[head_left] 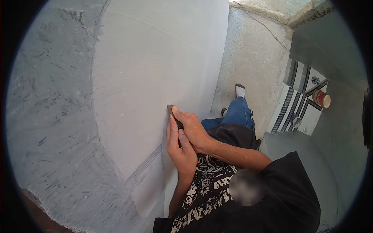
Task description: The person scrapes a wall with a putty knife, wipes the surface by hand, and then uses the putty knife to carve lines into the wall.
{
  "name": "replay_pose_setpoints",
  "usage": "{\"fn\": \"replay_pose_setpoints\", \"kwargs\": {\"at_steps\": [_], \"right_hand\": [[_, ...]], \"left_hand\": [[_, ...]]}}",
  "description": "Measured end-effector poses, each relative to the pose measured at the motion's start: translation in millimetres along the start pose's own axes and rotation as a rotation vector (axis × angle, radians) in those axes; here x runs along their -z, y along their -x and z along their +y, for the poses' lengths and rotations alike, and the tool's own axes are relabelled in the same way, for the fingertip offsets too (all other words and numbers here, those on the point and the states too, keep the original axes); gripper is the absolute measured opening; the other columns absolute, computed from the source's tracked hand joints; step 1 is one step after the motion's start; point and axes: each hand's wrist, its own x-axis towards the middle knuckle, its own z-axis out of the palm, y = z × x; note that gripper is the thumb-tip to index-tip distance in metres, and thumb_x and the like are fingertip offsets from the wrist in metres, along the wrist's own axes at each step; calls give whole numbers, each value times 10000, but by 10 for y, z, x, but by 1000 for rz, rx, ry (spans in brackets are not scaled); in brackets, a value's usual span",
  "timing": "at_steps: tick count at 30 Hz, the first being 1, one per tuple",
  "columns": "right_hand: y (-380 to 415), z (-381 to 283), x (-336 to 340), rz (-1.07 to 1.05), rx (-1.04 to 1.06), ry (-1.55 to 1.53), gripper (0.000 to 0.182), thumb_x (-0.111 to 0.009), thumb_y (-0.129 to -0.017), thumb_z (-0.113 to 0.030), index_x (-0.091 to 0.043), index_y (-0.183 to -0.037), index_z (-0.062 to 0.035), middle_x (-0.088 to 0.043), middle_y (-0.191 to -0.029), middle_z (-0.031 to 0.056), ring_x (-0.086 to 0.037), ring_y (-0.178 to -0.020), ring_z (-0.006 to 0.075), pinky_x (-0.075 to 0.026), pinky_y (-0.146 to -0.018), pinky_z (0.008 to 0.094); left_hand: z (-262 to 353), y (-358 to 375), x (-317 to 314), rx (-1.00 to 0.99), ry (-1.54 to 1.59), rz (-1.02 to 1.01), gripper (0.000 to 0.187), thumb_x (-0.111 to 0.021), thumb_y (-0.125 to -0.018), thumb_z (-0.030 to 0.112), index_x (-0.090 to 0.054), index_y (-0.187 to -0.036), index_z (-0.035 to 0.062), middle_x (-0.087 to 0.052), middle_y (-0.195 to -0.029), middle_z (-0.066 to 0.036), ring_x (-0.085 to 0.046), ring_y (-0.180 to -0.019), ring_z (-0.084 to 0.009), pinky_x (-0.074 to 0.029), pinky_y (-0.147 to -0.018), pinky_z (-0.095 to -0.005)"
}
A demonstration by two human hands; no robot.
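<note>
Both hands meet on a narrow dark hand tool [179, 124], whose exact kind I cannot make out. Its upper tip is at the surface of the pale plastered wall [147, 77]. My left hand [182, 153] is closed along the tool from below, fingers pointing up. From the right, my right hand [193, 130] wraps the tool, its thumb near the tip. Most of the tool is hidden between the palms. Pale specks mark the right forearm.
Rough grey wall [50, 97] borders the smooth white patch on the left. On the right, a striped surface [295, 97] holds a red tub [321, 98], a tape-like ring [296, 122] and a small item [315, 80]. A dark cable [264, 25] runs across the concrete floor [256, 54].
</note>
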Motion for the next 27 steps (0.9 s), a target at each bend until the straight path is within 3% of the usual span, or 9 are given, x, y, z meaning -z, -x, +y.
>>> {"fn": "replay_pose_setpoints", "kwargs": {"at_steps": [16,21,24,27], "right_hand": [[5,8,7,-2,28,31,391,-494,-1023,-385,-553,-792,-75,-518,-720,-33,-455,-623,44,-411,-528,225],[-46,-96,-19,17,38,30,392,-504,-1017,-382,-566,-809,-56,-525,-740,-20,-465,-639,52,-430,-548,236],[1,-178,-2,-28,-9,49,391,-502,-1016,-379,-581,-832,-44,-527,-748,-14,-468,-648,56,-432,-555,235],[1,-42,-1,48,-24,43,391,-498,-1016,-380,-591,-850,-39,-531,-752,-11,-472,-663,56,-435,-568,231]], "left_hand": [[-1,-7,-14,69,15,0,437,-386,-977,26,-451,-1400,-61,-521,-1398,-222,-525,-1272,-291,-413,-1042,-366],[6,-162,-62,-5,0,-4,438,-402,-977,40,-455,-1402,-53,-532,-1386,-221,-548,-1240,-280,-430,-1015,-357],[-49,-26,-35,76,13,-5,439,-408,-976,43,-456,-1401,-54,-536,-1381,-222,-555,-1232,-276,-432,-1012,-352],[-6,-6,-56,70,15,3,442,-406,-972,36,-451,-1401,-62,-536,-1380,-224,-550,-1239,-276,-427,-1021,-353]]}}
